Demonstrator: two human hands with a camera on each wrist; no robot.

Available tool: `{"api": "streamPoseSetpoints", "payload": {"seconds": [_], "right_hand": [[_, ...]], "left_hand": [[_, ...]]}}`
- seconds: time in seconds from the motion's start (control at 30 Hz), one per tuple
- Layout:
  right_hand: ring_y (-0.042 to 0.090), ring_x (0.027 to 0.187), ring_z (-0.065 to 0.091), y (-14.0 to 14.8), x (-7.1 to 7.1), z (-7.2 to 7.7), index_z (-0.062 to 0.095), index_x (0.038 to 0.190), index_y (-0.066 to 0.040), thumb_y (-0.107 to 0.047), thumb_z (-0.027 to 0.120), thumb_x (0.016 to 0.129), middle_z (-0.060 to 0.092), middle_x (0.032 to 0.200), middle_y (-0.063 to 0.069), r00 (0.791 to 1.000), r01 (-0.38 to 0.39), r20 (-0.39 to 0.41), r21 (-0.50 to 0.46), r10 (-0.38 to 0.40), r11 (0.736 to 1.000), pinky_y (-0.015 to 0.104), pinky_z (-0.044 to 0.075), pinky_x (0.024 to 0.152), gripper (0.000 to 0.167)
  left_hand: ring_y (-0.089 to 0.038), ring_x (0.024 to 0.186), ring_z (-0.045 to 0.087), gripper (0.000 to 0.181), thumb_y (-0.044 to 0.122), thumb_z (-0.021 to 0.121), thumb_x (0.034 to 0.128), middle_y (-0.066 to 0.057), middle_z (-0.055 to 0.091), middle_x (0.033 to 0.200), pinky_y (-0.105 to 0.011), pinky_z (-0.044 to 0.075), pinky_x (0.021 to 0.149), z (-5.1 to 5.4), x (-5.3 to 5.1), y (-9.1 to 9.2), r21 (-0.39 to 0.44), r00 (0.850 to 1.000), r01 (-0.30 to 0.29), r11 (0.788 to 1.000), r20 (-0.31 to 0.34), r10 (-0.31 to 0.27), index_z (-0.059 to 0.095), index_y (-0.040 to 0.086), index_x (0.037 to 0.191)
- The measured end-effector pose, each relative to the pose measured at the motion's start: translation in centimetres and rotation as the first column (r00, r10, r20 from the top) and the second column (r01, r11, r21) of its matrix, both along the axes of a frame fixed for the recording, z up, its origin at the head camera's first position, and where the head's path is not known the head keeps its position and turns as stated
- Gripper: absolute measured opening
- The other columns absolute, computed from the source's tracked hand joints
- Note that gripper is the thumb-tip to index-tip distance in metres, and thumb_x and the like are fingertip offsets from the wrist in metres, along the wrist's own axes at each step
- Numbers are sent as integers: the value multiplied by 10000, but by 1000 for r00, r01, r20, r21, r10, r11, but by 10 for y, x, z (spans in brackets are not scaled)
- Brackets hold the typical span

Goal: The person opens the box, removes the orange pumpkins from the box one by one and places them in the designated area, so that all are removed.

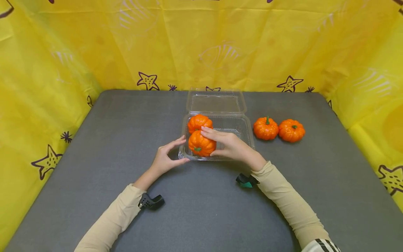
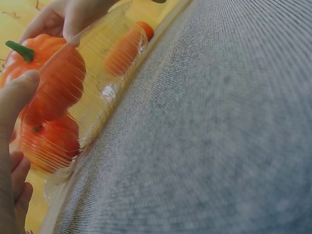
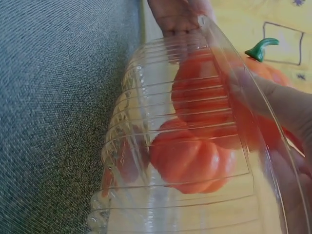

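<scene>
A clear plastic container point(image 1: 251, 134) lies with its lid point(image 1: 216, 103) folded back. Inside, at its left end, are two orange pumpkins, the rear one point(image 1: 199, 122) behind the front one point(image 1: 203, 144). My right hand point(image 1: 234, 146) grips the front pumpkin from the right, fingers over its top and thumb low on its side. My left hand point(image 1: 163, 160) holds the container's left edge, thumb at the front corner and fingers farther back. Through the clear wall, the right wrist view shows the front pumpkin point(image 3: 200, 97) above the other pumpkin point(image 3: 192, 161), partly hidden by my right hand.
Right of the container, two more orange pumpkins, one with an upright stem point(image 1: 266, 128) and another point(image 1: 291, 131), sit side by side on the grey table point(image 1: 201, 217). A yellow patterned cloth point(image 1: 176, 42) stands behind and at both sides.
</scene>
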State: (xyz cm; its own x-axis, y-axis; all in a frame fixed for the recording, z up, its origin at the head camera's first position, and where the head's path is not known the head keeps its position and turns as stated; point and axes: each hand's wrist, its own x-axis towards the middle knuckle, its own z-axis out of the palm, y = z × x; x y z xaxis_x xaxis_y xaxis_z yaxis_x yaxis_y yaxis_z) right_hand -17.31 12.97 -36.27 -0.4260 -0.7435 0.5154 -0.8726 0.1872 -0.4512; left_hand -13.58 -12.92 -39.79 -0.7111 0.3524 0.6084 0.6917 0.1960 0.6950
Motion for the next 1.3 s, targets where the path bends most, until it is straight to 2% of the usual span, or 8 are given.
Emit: {"api": "streamPoseSetpoints", "payload": {"seconds": [0.13,0.33,0.77,0.87,0.97,1.07,1.17,1.3], "right_hand": [[216,1190,420,0,0,1,496,1248,27,-118,811,619,452,1298,140,999,29,-17,-39,-30,999,325,357,951,718],[213,1158,455,0,0,0,511,1247,2,-170,818,613,490,1264,126,997,57,-43,-97,-61,994,330,374,936,725],[229,1038,551,-2,3,1,542,1204,4,-206,861,546,559,1187,120,986,165,-13,-138,-168,977,312,422,883,761],[214,1026,558,-2,3,1,547,1201,3,-200,862,546,565,1179,113,986,167,26,-152,-165,974,306,425,878,755],[216,1017,562,-4,4,1,544,1193,28,-148,860,545,566,1172,130,983,155,123,-185,-134,970,297,439,863,742],[244,1008,563,-5,5,3,532,1178,72,-62,852,533,562,1161,170,968,147,233,-222,-94,964,296,456,837,732],[279,1019,550,-6,12,15,513,1154,126,24,833,531,545,1149,233,950,146,306,-236,-70,961,326,463,827,708],[328,1039,531,-7,19,29,488,1147,166,92,801,547,519,1155,280,931,152,361,-234,-59,960,364,454,838,681]], "left_hand": [[-400,1061,496,585,-128,799,510,-304,513,1133,-308,384,925,0,0,0,3,1000,2,1000,-5,-2,557,-149,1043],[-400,1064,493,591,-128,799,507,-311,509,1130,-311,376,932,-1,-1,0,9,1000,13,1000,-17,-13,554,-155,1044],[-392,1066,497,585,-131,797,511,-304,514,1130,-313,379,930,-1,-1,-1,6,1000,7,1000,-3,-7,555,-154,1043],[-387,1067,498,585,-132,797,511,-303,516,1129,-313,380,929,-1,-1,-1,5,1000,4,1000,-2,-4,556,-151,1044],[-384,1071,497,584,-127,798,516,-303,517,1127,-319,379,931,-2,-1,-1,5,1000,5,1000,-4,-5,559,-145,1048],[-378,1072,498,584,-120,799,520,-302,520,1125,-316,380,929,-3,-2,-1,6,1000,4,1000,-4,-4,562,-137,1054],[-387,1065,499,586,-126,799,514,-300,522,1123,-316,381,928,-2,-1,-1,7,1000,4,1000,-7,-4,563,-139,1050],[-391,1058,503,581,-131,798,508,-302,523,1119,-318,381,928,-2,-1,0,10,1000,6,1000,-9,-6,561,-147,1039]]}}
